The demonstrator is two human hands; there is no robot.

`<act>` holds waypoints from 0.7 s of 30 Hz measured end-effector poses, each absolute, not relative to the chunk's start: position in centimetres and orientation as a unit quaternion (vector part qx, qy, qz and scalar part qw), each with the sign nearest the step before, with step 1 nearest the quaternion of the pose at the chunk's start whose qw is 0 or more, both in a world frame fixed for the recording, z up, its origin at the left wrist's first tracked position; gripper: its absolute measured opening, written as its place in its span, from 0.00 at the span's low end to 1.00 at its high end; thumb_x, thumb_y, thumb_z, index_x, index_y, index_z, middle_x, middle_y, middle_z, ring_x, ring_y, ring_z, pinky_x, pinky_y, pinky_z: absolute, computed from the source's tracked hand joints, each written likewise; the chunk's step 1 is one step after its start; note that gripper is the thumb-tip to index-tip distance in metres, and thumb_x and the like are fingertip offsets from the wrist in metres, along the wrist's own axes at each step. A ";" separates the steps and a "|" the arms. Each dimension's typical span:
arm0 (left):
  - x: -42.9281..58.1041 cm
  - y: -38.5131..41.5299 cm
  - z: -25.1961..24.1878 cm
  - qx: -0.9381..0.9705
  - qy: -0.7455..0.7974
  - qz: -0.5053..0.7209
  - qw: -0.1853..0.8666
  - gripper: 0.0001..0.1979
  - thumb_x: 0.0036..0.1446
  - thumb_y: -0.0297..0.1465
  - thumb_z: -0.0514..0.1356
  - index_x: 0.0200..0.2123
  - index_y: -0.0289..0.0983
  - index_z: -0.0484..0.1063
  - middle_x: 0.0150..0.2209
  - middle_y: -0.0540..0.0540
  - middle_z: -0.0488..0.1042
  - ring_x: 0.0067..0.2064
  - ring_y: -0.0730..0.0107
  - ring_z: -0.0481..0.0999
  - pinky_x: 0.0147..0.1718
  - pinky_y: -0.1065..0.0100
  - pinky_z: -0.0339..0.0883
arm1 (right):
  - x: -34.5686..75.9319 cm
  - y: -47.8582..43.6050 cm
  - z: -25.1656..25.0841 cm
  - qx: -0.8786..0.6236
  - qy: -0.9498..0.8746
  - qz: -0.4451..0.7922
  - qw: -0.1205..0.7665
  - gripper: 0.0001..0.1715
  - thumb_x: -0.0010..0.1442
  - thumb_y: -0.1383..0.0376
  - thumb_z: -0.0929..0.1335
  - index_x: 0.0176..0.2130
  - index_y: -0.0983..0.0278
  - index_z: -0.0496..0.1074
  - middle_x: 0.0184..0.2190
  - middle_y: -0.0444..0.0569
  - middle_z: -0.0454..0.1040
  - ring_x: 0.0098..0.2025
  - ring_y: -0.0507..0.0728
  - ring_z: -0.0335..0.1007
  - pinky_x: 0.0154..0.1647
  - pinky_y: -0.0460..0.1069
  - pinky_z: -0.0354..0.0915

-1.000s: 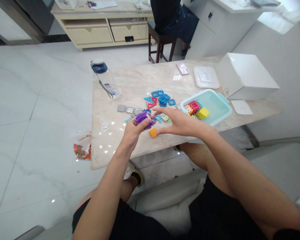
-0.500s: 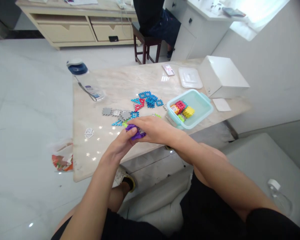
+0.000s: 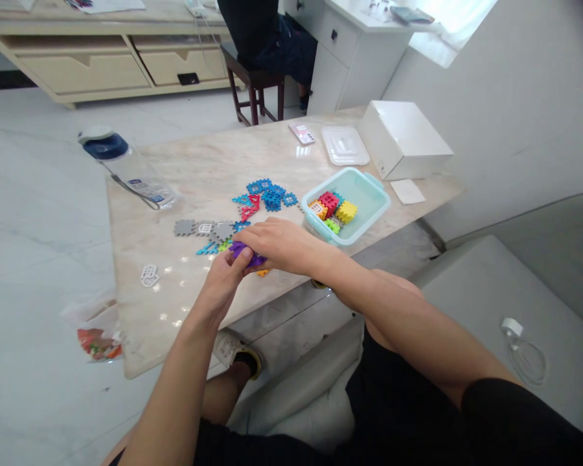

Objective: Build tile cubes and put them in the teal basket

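Note:
Between my two hands, just above the table's near side, are purple interlocking plastic building pieces (image 3: 247, 254). My left hand (image 3: 227, 266) pinches them from the left, its thumb on top. From the right, my right hand (image 3: 276, 244) curls its fingers over them and hides part of them. Behind my hands lie blue pieces (image 3: 272, 194), red pieces (image 3: 249, 208) and grey pieces (image 3: 184, 227). A bit of an orange piece (image 3: 263, 272) shows below my right hand. White window-shaped pieces (image 3: 149, 276) lie apart at the left.
On the table (image 3: 199, 155), a teal bin (image 3: 376, 207) holds coloured block pieces. Around it are a clear lid (image 3: 344, 145), a white box (image 3: 403, 139) and a phone (image 3: 302, 134). A large bottle (image 3: 131, 171) stands at the left. A person (image 3: 267, 39) sits on a stool beyond.
The whole view has shifted, so the table sits further left. Both hands still hold the purple pieces, and an orange piece now shows below my right hand.

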State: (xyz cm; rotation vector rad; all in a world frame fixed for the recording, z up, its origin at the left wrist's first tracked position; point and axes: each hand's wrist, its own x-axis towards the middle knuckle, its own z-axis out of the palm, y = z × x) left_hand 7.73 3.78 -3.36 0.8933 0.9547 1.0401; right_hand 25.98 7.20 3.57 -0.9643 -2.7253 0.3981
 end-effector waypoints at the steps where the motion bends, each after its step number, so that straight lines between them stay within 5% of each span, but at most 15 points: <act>1: 7.7 3.8 -3.4 0.402 0.431 0.471 0.656 0.28 0.53 0.52 0.78 0.44 0.34 0.84 0.42 0.41 0.86 0.43 0.58 0.85 0.43 0.64 0.80 | 26.0 7.2 3.5 -0.330 -0.929 0.127 0.113 0.15 0.71 0.66 0.76 0.54 0.64 0.72 0.52 0.57 0.82 0.53 0.63 0.78 0.54 0.55 0.65; 7: 7.8 3.9 -3.0 0.401 0.471 0.476 0.625 0.29 0.49 0.54 0.79 0.40 0.34 0.85 0.36 0.42 0.84 0.41 0.57 0.84 0.43 0.63 0.76 | 25.9 6.9 3.5 -0.359 -0.922 0.088 0.115 0.14 0.72 0.62 0.75 0.52 0.64 0.71 0.49 0.57 0.83 0.51 0.64 0.78 0.54 0.55 0.63; 15: 7.5 3.9 -3.4 0.409 0.481 0.474 0.614 0.24 0.53 0.52 0.78 0.33 0.36 0.82 0.30 0.48 0.79 0.30 0.71 0.73 0.31 0.70 0.67 | 25.5 6.6 3.5 -0.380 -0.915 0.086 0.107 0.19 0.70 0.61 0.77 0.54 0.66 0.72 0.51 0.59 0.83 0.53 0.66 0.78 0.54 0.56 0.62; 21: 7.6 3.9 -3.4 0.353 0.434 0.478 0.677 0.26 0.51 0.51 0.79 0.37 0.35 0.82 0.34 0.46 0.82 0.34 0.68 0.79 0.33 0.70 0.71 | 25.5 6.4 3.8 -0.371 -0.916 0.097 0.122 0.23 0.68 0.59 0.79 0.56 0.64 0.71 0.53 0.58 0.82 0.55 0.66 0.77 0.53 0.55 0.63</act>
